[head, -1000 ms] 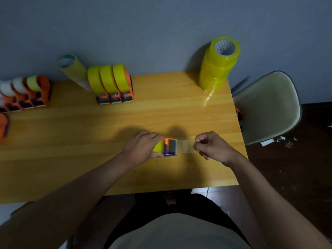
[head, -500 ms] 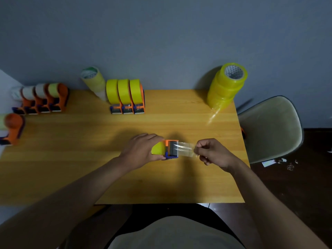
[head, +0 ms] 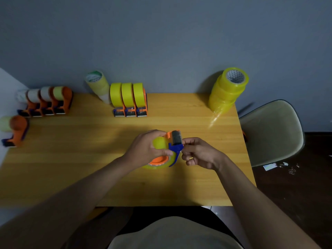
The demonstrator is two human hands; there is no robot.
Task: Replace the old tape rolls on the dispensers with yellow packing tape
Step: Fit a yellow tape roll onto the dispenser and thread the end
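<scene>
- While the left hand (head: 147, 150) grips the yellow tape roll (head: 159, 146) on the orange-and-blue dispenser (head: 173, 146), that dispenser is held up over the middle of the wooden counter (head: 89, 159), tilted, cutter end toward the back wall.
- Left fingers curled round the roll, thumb across its near side.
- Right hand (head: 199, 153) sits at the dispenser's blue front end, fingers bent with the tips bunched together at the cutter; cannot tell if tape is pinched between them.
- Three dispensers loaded with yellow tape (head: 128, 99) stand side by side at the back centre of the counter.
- Pale tape stack (head: 98, 83) leans just left of them, against the wall.
- Stack of yellow packing tape rolls (head: 228, 88) at the back right corner, wrap trailing onto the counter.
- Row of orange dispensers with old pale rolls (head: 46, 101) at the back left; one more orange dispenser (head: 15, 130) at the left edge.
- Beige chair (head: 273, 132) beside the counter's right end.
</scene>
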